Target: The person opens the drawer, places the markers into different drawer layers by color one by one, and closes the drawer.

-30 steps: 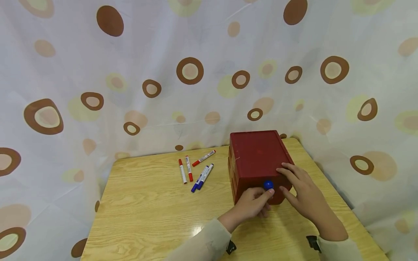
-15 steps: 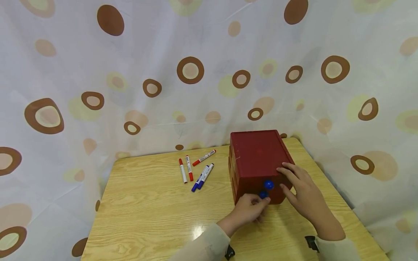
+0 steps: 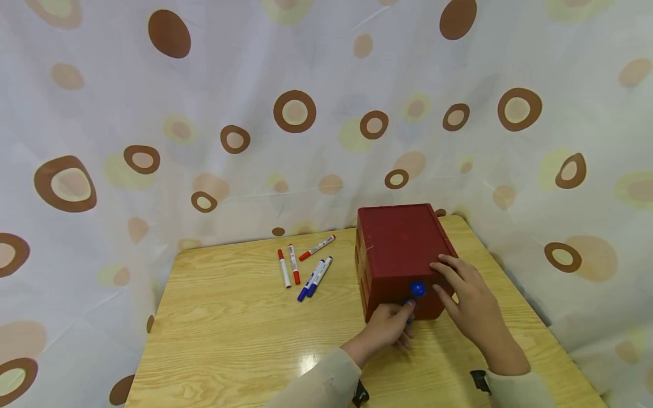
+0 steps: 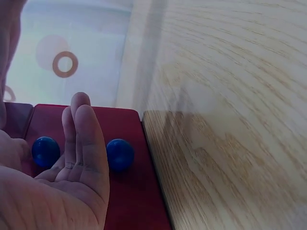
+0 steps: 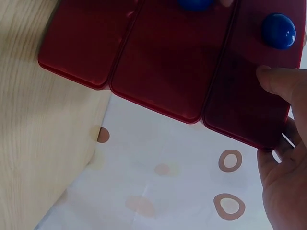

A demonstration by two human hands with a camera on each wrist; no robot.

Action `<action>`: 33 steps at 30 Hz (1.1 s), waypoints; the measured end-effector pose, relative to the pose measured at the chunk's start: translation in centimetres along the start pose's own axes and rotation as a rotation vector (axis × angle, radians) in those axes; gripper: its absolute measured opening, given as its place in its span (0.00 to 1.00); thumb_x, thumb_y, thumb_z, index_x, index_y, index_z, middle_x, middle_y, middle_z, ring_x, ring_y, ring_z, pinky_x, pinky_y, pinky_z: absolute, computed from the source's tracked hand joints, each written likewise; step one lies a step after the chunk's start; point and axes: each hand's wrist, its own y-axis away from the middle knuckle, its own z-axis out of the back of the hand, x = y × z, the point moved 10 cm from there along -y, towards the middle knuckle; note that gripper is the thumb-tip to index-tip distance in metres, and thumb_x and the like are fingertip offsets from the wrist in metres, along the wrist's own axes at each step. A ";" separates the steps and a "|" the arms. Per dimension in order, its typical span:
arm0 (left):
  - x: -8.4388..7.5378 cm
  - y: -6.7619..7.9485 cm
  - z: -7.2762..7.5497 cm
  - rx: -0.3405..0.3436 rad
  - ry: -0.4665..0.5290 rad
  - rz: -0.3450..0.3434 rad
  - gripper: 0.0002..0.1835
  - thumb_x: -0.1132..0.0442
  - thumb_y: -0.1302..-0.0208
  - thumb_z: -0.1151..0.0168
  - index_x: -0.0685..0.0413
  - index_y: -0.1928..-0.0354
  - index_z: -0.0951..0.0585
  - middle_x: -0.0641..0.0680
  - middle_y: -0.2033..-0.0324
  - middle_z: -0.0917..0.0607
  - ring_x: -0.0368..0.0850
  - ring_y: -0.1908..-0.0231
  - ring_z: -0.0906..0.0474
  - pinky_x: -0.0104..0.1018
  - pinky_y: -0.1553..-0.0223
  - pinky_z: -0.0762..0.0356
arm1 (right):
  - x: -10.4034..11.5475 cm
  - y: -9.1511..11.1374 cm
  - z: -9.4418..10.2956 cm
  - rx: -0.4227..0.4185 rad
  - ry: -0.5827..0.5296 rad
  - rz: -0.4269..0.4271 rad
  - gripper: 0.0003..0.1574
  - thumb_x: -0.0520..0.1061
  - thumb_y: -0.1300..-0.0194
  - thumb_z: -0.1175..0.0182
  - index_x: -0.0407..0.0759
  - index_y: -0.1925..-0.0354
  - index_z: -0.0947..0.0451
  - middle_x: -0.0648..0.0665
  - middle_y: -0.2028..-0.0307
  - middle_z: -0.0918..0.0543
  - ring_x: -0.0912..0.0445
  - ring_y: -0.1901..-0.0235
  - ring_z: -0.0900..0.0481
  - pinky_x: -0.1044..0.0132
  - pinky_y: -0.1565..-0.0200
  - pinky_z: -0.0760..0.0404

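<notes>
A dark red box of stacked drawers stands at the table's right, with blue round knobs on its front. My left hand is at the middle knob, thumb above it and fingers below, partly hiding it in the head view. Those fingers pass between the middle knob and the bottom knob. Above, the top knob is uncovered. My right hand rests on the box's front right corner, thumb against the top drawer's front and other fingers reaching over the edge. All three drawers look closed.
Several markers lie left of the box on the wooden table: red-capped markers and two blue-capped markers. A spotted white curtain hangs behind the table and along its right side.
My left hand has moved from the top knob down to the middle knob, which was briefly in sight half a second ago. My right hand has stayed on the box's corner.
</notes>
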 end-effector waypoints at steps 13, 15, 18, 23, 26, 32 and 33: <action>-0.2 -0.4 -0.5 -0.003 0.032 -0.027 0.29 0.37 0.19 0.50 0.54 0.58 0.12 0.61 0.70 0.11 0.62 0.75 0.11 0.52 0.73 0.11 | 0.2 0.0 -0.2 -0.036 0.015 -0.028 0.30 0.31 0.41 0.24 0.38 0.40 0.18 0.36 0.36 0.20 0.37 0.36 0.24 0.39 0.43 0.20; -0.2 -0.5 -0.6 0.002 0.036 -0.027 0.29 0.38 0.18 0.50 0.54 0.58 0.12 0.60 0.70 0.11 0.66 0.73 0.11 0.55 0.71 0.11 | 0.2 0.0 -0.1 -0.037 0.011 -0.029 0.30 0.31 0.41 0.25 0.38 0.40 0.17 0.36 0.36 0.20 0.37 0.36 0.24 0.39 0.43 0.20; -0.2 -0.5 -0.7 0.005 0.043 -0.023 0.28 0.39 0.18 0.49 0.55 0.59 0.13 0.58 0.71 0.12 0.67 0.72 0.11 0.55 0.71 0.11 | 0.2 0.0 0.0 -0.038 0.007 -0.030 0.30 0.31 0.41 0.25 0.38 0.40 0.17 0.35 0.36 0.20 0.36 0.36 0.24 0.39 0.43 0.20; -0.2 -0.5 -0.7 0.003 0.023 -0.026 0.28 0.39 0.18 0.49 0.54 0.59 0.12 0.56 0.72 0.12 0.60 0.75 0.11 0.54 0.71 0.10 | 0.1 0.0 -0.1 -0.035 0.001 -0.040 0.30 0.31 0.41 0.25 0.38 0.40 0.18 0.35 0.35 0.20 0.35 0.36 0.24 0.37 0.42 0.20; -0.2 -0.3 -0.8 0.013 0.001 -0.028 0.28 0.39 0.18 0.49 0.54 0.59 0.11 0.57 0.72 0.11 0.57 0.77 0.11 0.56 0.70 0.10 | 0.0 0.1 -0.1 -0.035 0.000 -0.043 0.30 0.31 0.41 0.25 0.38 0.40 0.18 0.35 0.35 0.20 0.35 0.37 0.24 0.37 0.43 0.20; 0.0 0.4 -1.2 0.032 -0.021 -0.007 0.27 0.40 0.18 0.48 0.52 0.61 0.11 0.55 0.74 0.11 0.49 0.79 0.14 0.56 0.69 0.11 | 0.2 0.1 0.0 -0.035 -0.005 -0.038 0.30 0.31 0.41 0.25 0.37 0.40 0.18 0.35 0.35 0.20 0.35 0.37 0.24 0.38 0.44 0.20; 0.1 0.6 -1.3 0.037 -0.026 0.000 0.27 0.39 0.18 0.48 0.51 0.61 0.11 0.54 0.74 0.11 0.49 0.79 0.14 0.56 0.70 0.11 | 0.2 0.1 0.0 -0.036 -0.005 -0.036 0.31 0.30 0.41 0.25 0.37 0.40 0.18 0.35 0.35 0.20 0.35 0.37 0.24 0.38 0.44 0.20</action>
